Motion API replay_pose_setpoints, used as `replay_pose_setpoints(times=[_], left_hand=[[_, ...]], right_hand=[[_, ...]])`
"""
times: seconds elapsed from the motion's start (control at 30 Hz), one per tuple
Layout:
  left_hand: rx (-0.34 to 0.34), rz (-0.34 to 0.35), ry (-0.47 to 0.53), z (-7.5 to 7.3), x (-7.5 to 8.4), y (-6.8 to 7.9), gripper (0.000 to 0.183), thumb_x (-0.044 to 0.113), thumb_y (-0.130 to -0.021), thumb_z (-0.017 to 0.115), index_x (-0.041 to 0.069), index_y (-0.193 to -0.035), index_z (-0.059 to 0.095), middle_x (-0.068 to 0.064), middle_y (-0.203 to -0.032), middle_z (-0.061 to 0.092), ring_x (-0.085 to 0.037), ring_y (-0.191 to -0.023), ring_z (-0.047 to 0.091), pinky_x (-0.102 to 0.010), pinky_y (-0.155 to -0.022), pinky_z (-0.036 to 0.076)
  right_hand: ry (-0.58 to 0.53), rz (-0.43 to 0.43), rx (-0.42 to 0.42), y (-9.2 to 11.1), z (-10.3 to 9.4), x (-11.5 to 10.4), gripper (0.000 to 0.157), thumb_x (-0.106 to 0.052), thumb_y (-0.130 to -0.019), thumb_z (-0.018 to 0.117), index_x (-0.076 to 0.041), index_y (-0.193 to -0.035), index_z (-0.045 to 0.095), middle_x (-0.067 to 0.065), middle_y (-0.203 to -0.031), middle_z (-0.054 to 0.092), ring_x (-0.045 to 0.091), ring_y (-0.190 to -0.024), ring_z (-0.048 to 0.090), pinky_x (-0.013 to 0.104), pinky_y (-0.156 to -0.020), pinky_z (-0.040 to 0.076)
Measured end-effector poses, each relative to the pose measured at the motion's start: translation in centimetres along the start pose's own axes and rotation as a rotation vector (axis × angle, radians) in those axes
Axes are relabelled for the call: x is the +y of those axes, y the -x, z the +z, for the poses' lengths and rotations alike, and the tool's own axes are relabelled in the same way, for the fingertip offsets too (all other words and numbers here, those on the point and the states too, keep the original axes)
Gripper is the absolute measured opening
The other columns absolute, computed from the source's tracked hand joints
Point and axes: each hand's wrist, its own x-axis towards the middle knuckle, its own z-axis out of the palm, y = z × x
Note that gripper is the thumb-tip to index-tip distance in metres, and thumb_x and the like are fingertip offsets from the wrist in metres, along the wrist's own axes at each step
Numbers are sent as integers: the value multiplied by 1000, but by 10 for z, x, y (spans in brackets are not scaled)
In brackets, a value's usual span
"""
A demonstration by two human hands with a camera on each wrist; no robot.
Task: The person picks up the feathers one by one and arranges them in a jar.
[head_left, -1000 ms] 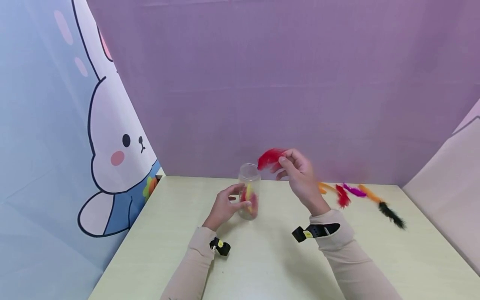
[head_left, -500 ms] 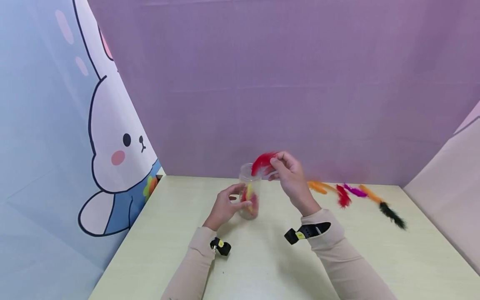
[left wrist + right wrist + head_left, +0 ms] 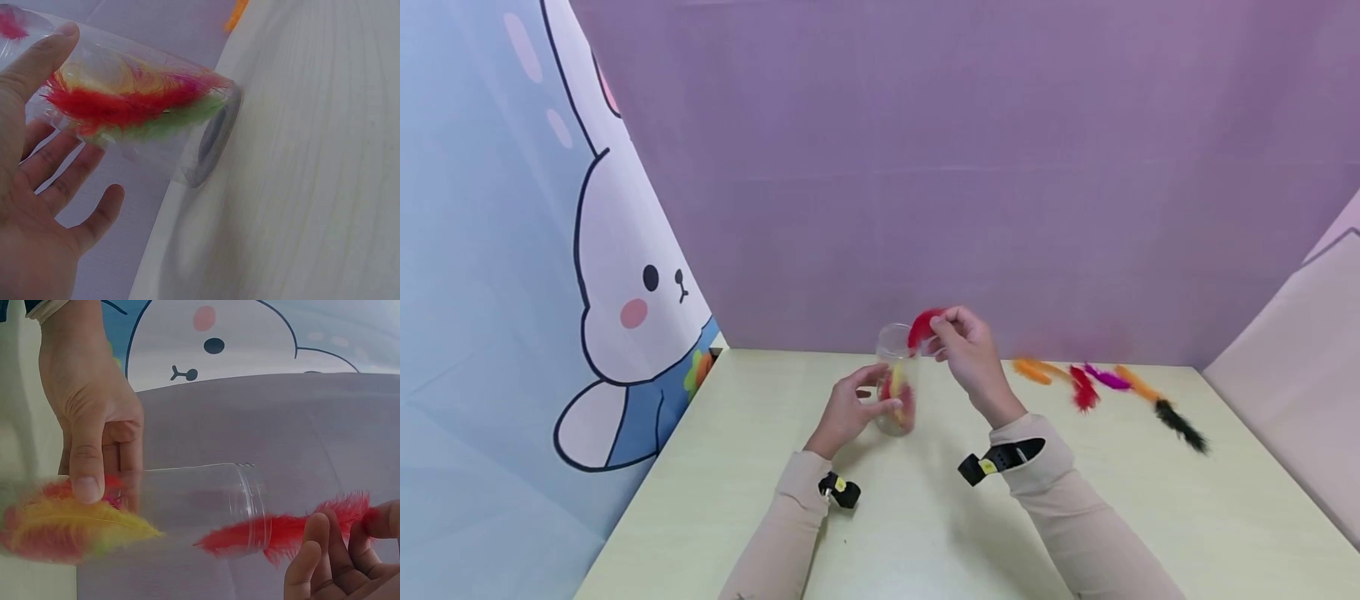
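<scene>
A clear jar (image 3: 896, 375) stands upright on the table, its lower part filled with red, yellow, green and pink feathers (image 3: 134, 106). My left hand (image 3: 848, 410) grips the jar's side, the thumb (image 3: 47, 59) on one side and fingers on the other. At the jar's mouth, my right hand (image 3: 972, 354) pinches a red feather (image 3: 281, 531) between thumb and fingers. In the right wrist view the tip of that feather lies inside the jar's neck, while its other end stays at the fingertips.
Right of the jar lie more feathers on the pale table (image 3: 715, 517): orange (image 3: 1033, 370), red (image 3: 1083, 388), purple (image 3: 1107, 377), and an orange one (image 3: 1137, 383) touching a black one (image 3: 1180, 425). A purple cloth (image 3: 970, 167) hangs behind, a rabbit-print cloth (image 3: 625, 292) at left.
My right hand has moved left and slightly down, bringing the red feather from beside the jar to its mouth, with the tip now inside. The left hand holds the jar in place.
</scene>
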Motion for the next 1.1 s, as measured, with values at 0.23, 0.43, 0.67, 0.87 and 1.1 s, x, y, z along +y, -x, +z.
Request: replay_pose_setpoints(times=[0.23,0.43,0.67,0.87,1.1], left_hand=[[0,-20,1,0,-1,0,66,28,-80,89,18,-140,62,-7,-130,70,-26,-122,63,-52,-103,53],[2,-8,4,0,-2,-1,67,27,-79,90,19,-139,63,-7,-129,71,-26,-120,64,-51,-101,53],[-9,-26,-9,1,-2,-1,69,34,-80,88,20,-141,61,-4,-131,70,-23,-120,63,-47,-102,54],[-12,-28,-12,0,0,-2,68,31,-80,88,18,-141,61,-5,-132,70,-23,-120,63,-47,-102,54],[-2,-22,-10,0,-1,-1,68,28,-79,89,17,-140,62,-5,-132,70,-24,-121,63,-48,-102,54]], right_hand=[[47,0,-28,-3,4,3,24,-22,-105,57,0,-109,64,10,-89,69,26,-80,68,24,-67,55],[73,-7,-40,-3,3,6,24,-24,-105,59,-1,-109,65,14,-96,70,17,-75,65,28,-70,56],[87,-2,-50,-3,-1,11,23,-27,-105,58,-5,-108,64,8,-96,70,24,-79,66,30,-71,57],[92,23,-47,0,-12,20,27,-32,-106,56,-7,-112,63,11,-102,69,20,-81,65,32,-75,58],[41,117,9,2,-33,49,24,-29,-107,55,-7,-114,61,1,-96,68,15,-78,64,25,-72,57]])
